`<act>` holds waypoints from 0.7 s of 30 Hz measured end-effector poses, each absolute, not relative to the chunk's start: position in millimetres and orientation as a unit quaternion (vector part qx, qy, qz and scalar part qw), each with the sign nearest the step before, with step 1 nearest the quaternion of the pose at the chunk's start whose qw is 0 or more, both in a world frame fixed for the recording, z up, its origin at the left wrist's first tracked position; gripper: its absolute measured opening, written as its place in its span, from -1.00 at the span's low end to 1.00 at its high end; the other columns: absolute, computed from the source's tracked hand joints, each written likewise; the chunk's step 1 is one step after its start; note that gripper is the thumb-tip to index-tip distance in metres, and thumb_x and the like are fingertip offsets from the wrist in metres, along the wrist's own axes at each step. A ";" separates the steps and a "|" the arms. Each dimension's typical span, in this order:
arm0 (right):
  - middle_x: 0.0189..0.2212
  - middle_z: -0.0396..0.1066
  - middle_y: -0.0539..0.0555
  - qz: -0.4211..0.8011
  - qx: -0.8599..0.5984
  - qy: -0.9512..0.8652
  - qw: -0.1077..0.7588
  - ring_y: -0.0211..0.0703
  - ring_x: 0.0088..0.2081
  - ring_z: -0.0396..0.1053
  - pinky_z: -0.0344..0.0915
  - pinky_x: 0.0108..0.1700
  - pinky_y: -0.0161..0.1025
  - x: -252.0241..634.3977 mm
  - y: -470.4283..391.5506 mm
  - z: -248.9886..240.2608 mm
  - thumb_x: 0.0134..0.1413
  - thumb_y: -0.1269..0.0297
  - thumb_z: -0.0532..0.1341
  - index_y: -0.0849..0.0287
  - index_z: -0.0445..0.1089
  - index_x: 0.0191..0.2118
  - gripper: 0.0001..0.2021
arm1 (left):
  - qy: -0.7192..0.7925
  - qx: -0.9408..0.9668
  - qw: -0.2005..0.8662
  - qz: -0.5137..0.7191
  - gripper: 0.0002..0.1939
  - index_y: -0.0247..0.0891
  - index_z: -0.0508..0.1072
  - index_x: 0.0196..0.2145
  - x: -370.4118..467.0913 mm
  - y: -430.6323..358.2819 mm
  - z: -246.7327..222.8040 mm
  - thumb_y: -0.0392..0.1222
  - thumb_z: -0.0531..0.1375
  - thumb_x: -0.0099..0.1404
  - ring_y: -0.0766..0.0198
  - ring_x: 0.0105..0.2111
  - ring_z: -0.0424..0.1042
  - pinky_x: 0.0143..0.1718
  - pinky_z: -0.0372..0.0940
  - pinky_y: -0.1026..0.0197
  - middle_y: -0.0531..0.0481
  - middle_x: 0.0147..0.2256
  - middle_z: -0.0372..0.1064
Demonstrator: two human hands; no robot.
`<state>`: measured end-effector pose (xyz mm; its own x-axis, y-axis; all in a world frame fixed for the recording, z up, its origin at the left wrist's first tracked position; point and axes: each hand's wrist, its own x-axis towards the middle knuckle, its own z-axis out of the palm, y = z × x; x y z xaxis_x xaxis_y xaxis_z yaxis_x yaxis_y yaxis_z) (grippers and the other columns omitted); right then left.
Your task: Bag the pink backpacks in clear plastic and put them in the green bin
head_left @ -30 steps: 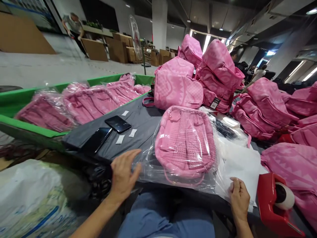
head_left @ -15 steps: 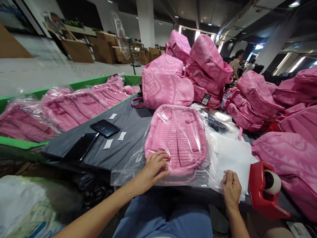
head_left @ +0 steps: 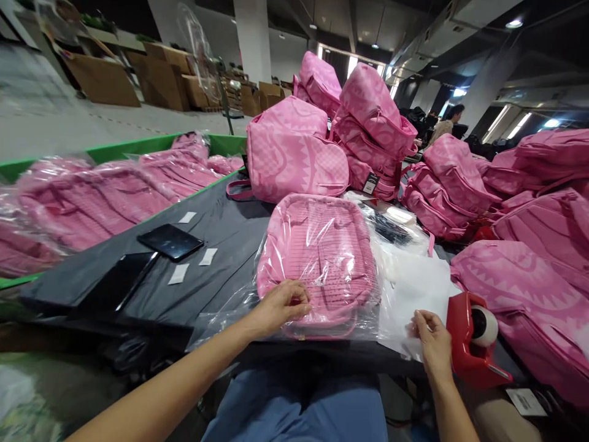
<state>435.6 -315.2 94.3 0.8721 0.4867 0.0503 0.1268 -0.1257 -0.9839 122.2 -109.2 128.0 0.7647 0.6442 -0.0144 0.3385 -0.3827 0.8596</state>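
A pink backpack point(head_left: 317, 258) lies in a clear plastic bag point(head_left: 225, 322) in front of me, its ribbed back panel facing up. My left hand point(head_left: 283, 304) is on the lower left of the bag, fingers curled and gathered on the film. My right hand point(head_left: 432, 337) is off to the right over the edge of the white sheets point(head_left: 409, 294), thumb and fingers pinched together. Whatever lies between those fingertips is too small or clear to make out. Just right of that hand stands a red tape dispenser point(head_left: 473, 344) with a roll of tape.
Pink backpacks point(head_left: 294, 153) are piled at the back and along the right. Left, a green-edged bin point(head_left: 151, 146) holds several bagged backpacks. Black phone-like devices point(head_left: 170, 241) and small white packets point(head_left: 178, 274) lie on the dark-covered table point(head_left: 221, 245). People are in the background.
The view has turned slightly right. My left hand's fingers have drawn closer together on the bag. My right hand has come away from the bag's edge, nearer the tape dispenser.
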 end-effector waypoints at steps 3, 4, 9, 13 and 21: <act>-0.42 0.48 0.05 0.023 -0.776 -0.219 0.591 -0.08 -0.37 0.46 0.40 -0.28 -0.20 459.0 -367.0 112.8 -0.31 -0.39 0.42 0.18 0.45 -0.30 -0.32 | 0.294 0.832 0.445 0.151 -0.68 -0.22 0.36 -0.57 122.8 -108.9 129.8 0.07 0.17 0.14 0.11 -0.23 0.36 -0.13 0.21 0.10 -0.06 -0.34 0.43; -0.41 0.49 0.07 -0.026 -0.795 -0.213 0.568 -0.08 -0.36 0.44 0.38 -0.27 -0.19 468.0 -387.0 119.5 -0.27 -0.38 0.40 0.17 0.46 -0.29 -0.34 | 0.292 0.837 0.437 0.151 -0.67 -0.22 0.39 -0.55 122.3 -109.3 129.9 0.10 0.15 0.16 0.10 -0.24 0.37 -0.14 0.21 0.10 -0.05 -0.35 0.43; -0.42 0.48 0.15 -0.110 -0.852 -0.106 0.500 -0.01 -0.33 0.36 0.28 -0.26 -0.13 502.7 -458.5 141.2 -0.52 -0.43 0.35 0.20 0.51 -0.41 -0.28 | 0.282 0.839 0.434 0.166 -0.58 -0.20 0.46 -0.45 116.9 -106.0 118.7 0.23 0.13 0.22 0.09 -0.27 0.40 -0.20 0.26 0.13 -0.04 -0.36 0.46; -0.40 0.51 0.21 -0.016 -0.858 -0.054 0.510 -0.03 -0.41 0.34 0.20 -0.45 -0.19 511.4 -460.7 137.0 -0.55 -0.40 0.32 0.25 0.57 -0.41 -0.26 | 0.266 0.836 0.450 0.169 -0.53 -0.20 0.43 -0.47 117.3 -101.3 110.4 0.28 0.13 0.23 0.13 -0.34 0.41 -0.28 0.29 0.16 -0.03 -0.40 0.42; -0.54 0.46 0.19 0.028 -0.846 -0.067 0.528 -0.07 -0.46 0.32 0.16 -0.43 -0.19 517.8 -436.3 131.9 -0.63 -0.25 0.38 0.24 0.51 -0.56 -0.41 | 0.275 0.840 0.437 0.168 -0.56 -0.20 0.41 -0.50 120.3 -103.9 117.4 0.25 0.15 0.19 0.14 -0.38 0.40 -0.35 0.29 0.19 -0.03 -0.44 0.41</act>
